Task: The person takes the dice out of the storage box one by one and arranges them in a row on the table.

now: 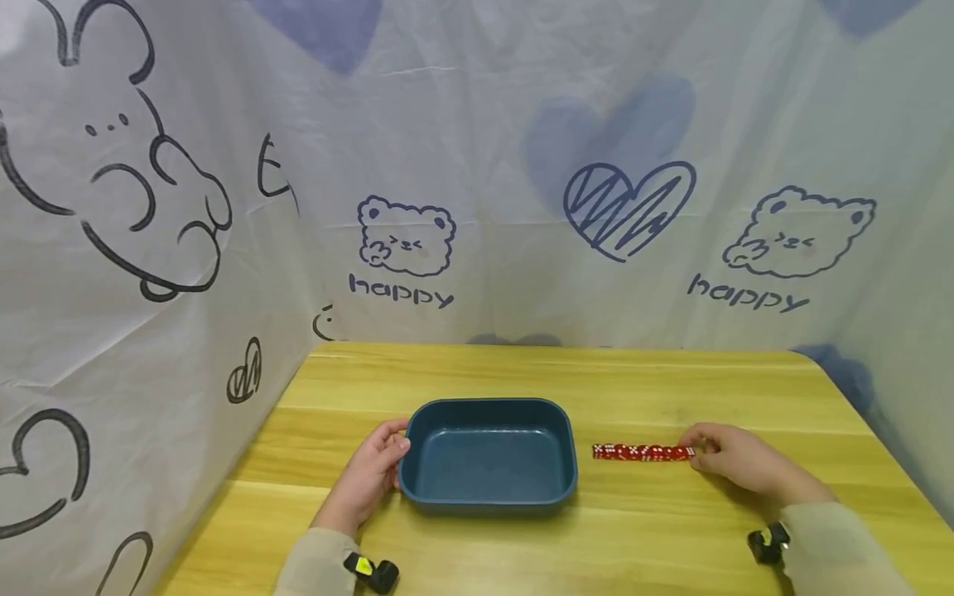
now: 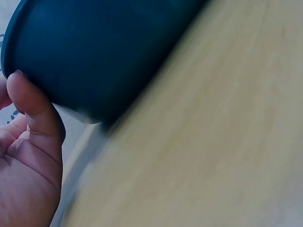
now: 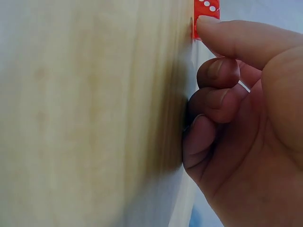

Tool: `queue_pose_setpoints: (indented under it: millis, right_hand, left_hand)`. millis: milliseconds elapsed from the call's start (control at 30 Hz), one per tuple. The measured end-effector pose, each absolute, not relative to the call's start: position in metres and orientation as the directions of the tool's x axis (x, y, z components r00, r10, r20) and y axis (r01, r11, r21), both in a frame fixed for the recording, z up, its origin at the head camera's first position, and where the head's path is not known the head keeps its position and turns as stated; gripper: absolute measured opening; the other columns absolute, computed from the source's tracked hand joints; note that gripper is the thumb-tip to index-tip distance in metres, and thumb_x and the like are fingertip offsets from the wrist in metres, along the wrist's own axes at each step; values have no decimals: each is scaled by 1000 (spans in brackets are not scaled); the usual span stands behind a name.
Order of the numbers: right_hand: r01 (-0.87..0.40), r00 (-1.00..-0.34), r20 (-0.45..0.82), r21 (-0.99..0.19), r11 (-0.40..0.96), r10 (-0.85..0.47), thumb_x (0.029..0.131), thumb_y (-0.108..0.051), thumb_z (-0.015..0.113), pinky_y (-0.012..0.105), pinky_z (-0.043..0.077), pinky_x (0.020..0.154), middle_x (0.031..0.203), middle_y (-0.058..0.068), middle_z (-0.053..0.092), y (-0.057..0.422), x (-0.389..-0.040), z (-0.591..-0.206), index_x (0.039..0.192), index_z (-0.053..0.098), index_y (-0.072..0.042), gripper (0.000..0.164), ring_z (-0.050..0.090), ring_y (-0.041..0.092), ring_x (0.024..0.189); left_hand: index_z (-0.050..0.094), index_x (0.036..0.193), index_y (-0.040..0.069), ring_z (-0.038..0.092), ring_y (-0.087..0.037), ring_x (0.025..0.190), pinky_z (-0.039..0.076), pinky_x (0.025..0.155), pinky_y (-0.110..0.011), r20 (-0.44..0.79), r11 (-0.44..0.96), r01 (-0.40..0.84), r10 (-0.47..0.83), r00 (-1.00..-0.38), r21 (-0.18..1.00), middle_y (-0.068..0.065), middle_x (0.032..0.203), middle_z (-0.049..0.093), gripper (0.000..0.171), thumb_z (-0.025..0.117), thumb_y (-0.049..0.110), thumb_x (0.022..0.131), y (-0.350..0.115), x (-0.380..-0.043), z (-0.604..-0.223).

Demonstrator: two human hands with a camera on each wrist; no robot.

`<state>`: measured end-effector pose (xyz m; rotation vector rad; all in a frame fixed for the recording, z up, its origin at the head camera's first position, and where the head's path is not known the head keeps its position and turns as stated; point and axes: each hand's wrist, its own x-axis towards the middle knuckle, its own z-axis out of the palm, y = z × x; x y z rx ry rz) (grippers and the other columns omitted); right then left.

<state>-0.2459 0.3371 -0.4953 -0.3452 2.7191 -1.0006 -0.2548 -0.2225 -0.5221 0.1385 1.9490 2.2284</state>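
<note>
A dark blue rectangular container [image 1: 488,502] with rounded corners stands on the table, with nothing inside. My left hand [image 1: 374,465] holds it by its left side; in the left wrist view the thumb [image 2: 35,106] lies against the outer wall. To the right of the container, red dice [image 1: 641,453] with white pips form a straight row running left to right. At the row's right end my right hand [image 1: 734,455] pinches the last die [image 3: 207,8], with the thumb on its face. The other fingers of that hand are curled close over the table.
The yellow wood-grain table [image 1: 522,555] has a back edge running along a white cloth [image 1: 507,207] printed with hearts and bears. More cloth hangs at the left and right sides. Small black devices [image 1: 768,543] are strapped to both wrists.
</note>
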Motion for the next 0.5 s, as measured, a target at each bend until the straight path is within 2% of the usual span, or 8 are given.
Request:
queue_pose_setpoints:
  millis: [367,500]
  right_hand:
    - [-141,-942,-132,-677,722,-308,94,-18,71,32,35,61,79,5,48,337,-251,-495,119,66,-11,27,43,20,68]
    - [-134,-940,-142,-679,721,-309,93,-18,72,32,35,60,80,5,48,337,-249,-493,126,64,-8,35,44,20,69]
  left_hand:
    - [44,142,-1,49,-13,60,44,51,-21,-39,-127,-63,185,-982,990,-7,90,51,39,52,9,105,-225,-256,-522]
    - [43,143,-2,49,-12,59,44,51,-21,-34,-123,-57,185,-982,991,-6,90,51,40,51,8,106,-224,-256,-521]
